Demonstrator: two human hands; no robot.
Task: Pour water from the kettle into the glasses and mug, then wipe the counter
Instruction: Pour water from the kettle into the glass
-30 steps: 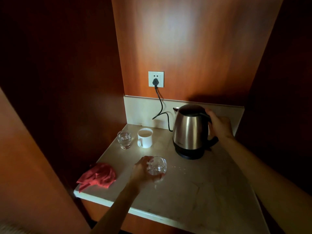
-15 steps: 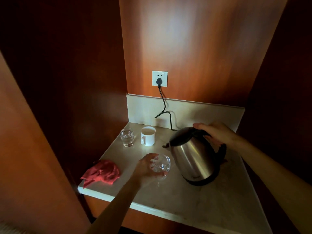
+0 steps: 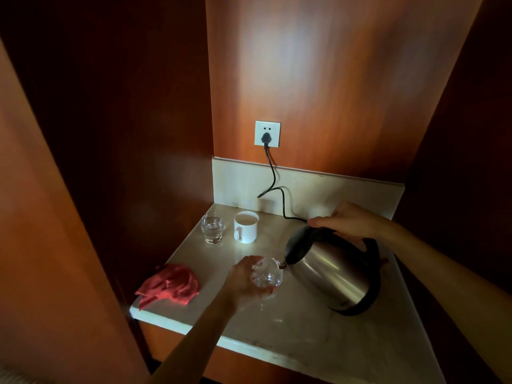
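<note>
A dim alcove of reddish wood panels encloses a pale marble counter (image 3: pixel 291 333) with a low cream backsplash. At the centre, the left hand (image 3: pixel 243 284) curls its fingers round a clear faceted glass (image 3: pixel 267 274), holding it just off the stone. From 3 o'clock the right hand (image 3: pixel 349 224) grips the black handle of the kettle (image 3: pixel 332 275), thumb laid along the lid. Half a second ago the kettle leaned only partly, with its spout short of the glass; it now tips far further, spout down at the glass rim and base lifted toward 4 o'clock. Whether water is running cannot be told.

The kettle is brushed steel, barrel-shaped, with a black lid, handle and base ring, and streaks of light run across its side. At 11 o'clock from the held glass stand a second glass (image 3: pixel 212 228), short and rounded with water in it, and just beside it a white cylindrical mug (image 3: pixel 246 227), also filled. At 9 o'clock a crumpled red cloth (image 3: pixel 169 285) lies near the counter's front edge. At 12 o'clock a black cord (image 3: pixel 273 178) snakes down from a white wall socket (image 3: pixel 267 133).
</note>
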